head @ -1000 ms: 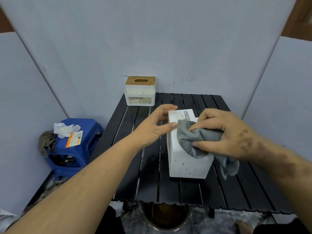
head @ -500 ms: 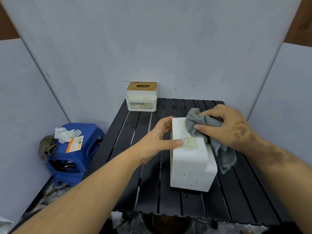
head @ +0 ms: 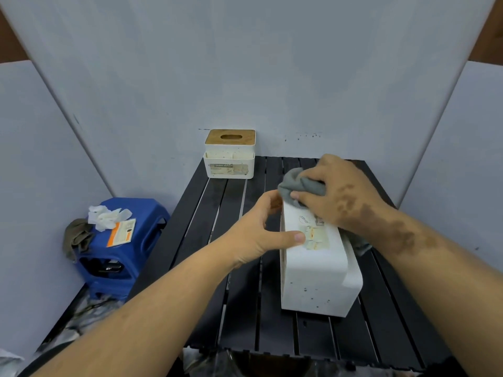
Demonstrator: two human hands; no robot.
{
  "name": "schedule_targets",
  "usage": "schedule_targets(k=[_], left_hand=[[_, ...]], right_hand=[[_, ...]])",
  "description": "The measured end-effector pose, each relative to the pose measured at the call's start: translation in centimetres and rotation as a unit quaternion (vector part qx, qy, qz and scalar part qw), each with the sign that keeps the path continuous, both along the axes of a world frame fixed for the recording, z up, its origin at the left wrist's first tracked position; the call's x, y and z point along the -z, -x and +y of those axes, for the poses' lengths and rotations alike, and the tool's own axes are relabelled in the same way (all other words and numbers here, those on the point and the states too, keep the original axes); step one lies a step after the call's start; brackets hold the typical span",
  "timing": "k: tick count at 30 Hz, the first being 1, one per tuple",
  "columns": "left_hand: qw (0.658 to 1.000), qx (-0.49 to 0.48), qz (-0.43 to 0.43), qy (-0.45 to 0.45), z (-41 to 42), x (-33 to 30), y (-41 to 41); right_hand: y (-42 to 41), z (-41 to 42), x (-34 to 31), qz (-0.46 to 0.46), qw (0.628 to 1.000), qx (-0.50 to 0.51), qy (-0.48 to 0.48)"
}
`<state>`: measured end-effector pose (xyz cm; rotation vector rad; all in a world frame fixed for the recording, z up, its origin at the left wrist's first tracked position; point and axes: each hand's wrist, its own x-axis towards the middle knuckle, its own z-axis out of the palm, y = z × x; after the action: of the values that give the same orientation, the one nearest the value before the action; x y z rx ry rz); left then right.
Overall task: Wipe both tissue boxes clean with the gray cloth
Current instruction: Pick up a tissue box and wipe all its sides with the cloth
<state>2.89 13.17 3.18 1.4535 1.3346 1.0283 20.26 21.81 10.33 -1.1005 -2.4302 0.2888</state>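
A long white tissue box point(head: 318, 273) with dark specks lies on the black slatted table point(head: 245, 308). My left hand point(head: 261, 232) holds its left side, thumb on the top and fingers curled round the far left edge. My right hand point(head: 340, 194) grips the bunched gray cloth point(head: 299, 187) and presses it on the box's far end. A tail of the cloth hangs down behind the box's right side. A second white tissue box point(head: 230, 155) with a wooden slotted lid stands at the table's far left corner, apart from both hands.
Grey panels wall in the table at the back and both sides. A blue plastic stool point(head: 122, 248) stands on the floor to the left, carrying crumpled white tissue point(head: 107, 216), an orange-and-white packet point(head: 121, 232) and an olive rag point(head: 77, 236).
My right hand has swept the cloth from the box's near top to its far end. My left hand keeps holding the box's left side.
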Motion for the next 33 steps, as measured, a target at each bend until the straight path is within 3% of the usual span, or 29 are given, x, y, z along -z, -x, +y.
schedule_targets(k=[3,8,14,20,26,33], left_hand=[[1.0,-0.001,-0.005,-0.003,0.1,0.2,0.1],[1.0,-0.007,0.005,-0.002,0.1,0.1,-0.1],[1.0,-0.008,0.009,-0.007,0.1,0.4,0.0],[1.0,-0.012,0.023,-0.001,-0.1,0.0,-0.3],[1.0,-0.011,0.028,0.001,-0.2,-0.1,-0.3],[0.999,-0.006,0.031,-0.011,0.0,-0.1,-0.3]], right_hand=[[0.6,-0.6,-0.2,-0.023,0.999,-0.023,-0.016],[-0.9,1.0,-0.4,0.044,0.993,0.081,0.068],[-0.5,-1.4,-0.2,-0.013,0.999,-0.05,-0.006],[-3.9,0.5,0.5,0.114,0.99,0.029,0.079],[-6.0,-0.8,-0.1,0.049,0.997,-0.04,0.05],[-9.8,-2.8,-1.0,0.082,0.963,-0.171,0.19]])
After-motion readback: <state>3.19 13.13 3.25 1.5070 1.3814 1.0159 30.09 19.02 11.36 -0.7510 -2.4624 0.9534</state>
